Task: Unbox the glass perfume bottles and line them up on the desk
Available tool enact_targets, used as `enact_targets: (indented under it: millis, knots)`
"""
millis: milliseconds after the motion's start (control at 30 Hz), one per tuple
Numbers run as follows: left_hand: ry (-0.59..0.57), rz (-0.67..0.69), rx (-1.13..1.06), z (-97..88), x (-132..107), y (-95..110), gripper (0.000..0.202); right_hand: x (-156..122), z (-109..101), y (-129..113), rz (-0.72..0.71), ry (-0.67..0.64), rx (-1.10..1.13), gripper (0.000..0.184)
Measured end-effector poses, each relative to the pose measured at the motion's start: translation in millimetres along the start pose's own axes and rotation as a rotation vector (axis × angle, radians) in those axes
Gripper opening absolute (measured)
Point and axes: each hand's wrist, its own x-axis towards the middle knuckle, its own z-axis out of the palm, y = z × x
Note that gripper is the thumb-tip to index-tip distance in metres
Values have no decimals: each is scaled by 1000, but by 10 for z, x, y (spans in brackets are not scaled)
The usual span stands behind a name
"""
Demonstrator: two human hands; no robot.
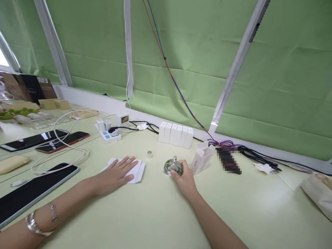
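My left hand (118, 174) lies flat, fingers stretched out, on a folded white sheet of paper or card (138, 172) on the table. In my right hand (186, 178) is a round, clear glass perfume bottle (173, 166), gripped from its right side. The bottle stands upright with its silver sprayer neck uncovered. A small silver cap (149, 154) sits on the table between the two hands, a little farther back. Just right of the bottle stands a white carton (202, 158) with its top flaps open.
Several slim white boxes (175, 135) stand in a row at the back. A power strip (107, 133) with chargers lies left of them. Phones (38, 192) and a looping white cable (84, 152) cover the left side. Black cables (256, 157) and a paper bag (317, 193) are at right.
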Motion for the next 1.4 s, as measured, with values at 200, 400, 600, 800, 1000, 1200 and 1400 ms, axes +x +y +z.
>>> enact_targets:
  millis: [200,400,600,800,1000,1200,1400]
  knots:
    - [43,-13,-31,-60,391,-319,58,-6,0,-21,-22,-9,11,18]
    - [60,9,-13,-119,697,-415,59,-9,-1,-28,-6,-33,-7,19]
    - [66,-8,-7,-154,842,-478,56,-9,9,-22,-13,-8,16,18]
    - [94,-111,-5,-97,995,-432,51,-12,20,-9,-24,-10,13,18]
    - [174,-118,-10,0,998,-266,49,-2,26,10,-30,-24,18,19]
    - [88,-151,0,-64,953,-271,68,-12,17,-6,2,-44,11,18]
    - [168,-165,34,-139,873,-271,55,-5,10,-5,-4,-40,20,18]
